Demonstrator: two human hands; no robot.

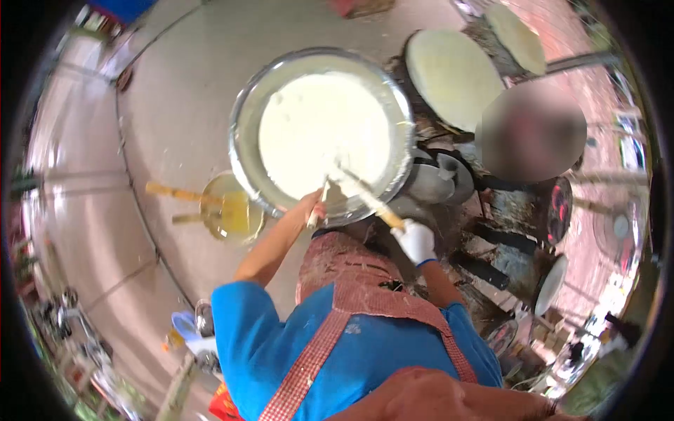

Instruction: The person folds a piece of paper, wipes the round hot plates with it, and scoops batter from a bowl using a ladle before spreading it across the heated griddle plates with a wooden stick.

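- Batter (pixel 323 119), thick and white, filled a wide metal basin (pixel 242 133) that sat on the pale floor straight ahead of us, just beyond our apron (pixel 351 274).
- Our left hand (pixel 309 208) was bare, and its fingers were closed round a thin stick (pixel 317 203) whose far end reached over the near rim into the batter.
- Our right hand (pixel 415 241) wore a white glove and was wrapped tight round a wooden-handled tool (pixel 382 212). The tool slanted up and to the left, with its tip sunk in the batter close to the thin stick.
- A small bowl of yellow liquid (pixel 235 210) stood just beside the basin on its left, with two wooden handles (pixel 175 194) sticking out of it.
- Behind the basin to the right lay two round griddles, the nearer griddle (pixel 453 70) and the farther griddle (pixel 516 35), each covered by a pale sheet.
- Another person (pixel 533 130) was close to the nearer griddle on the right.
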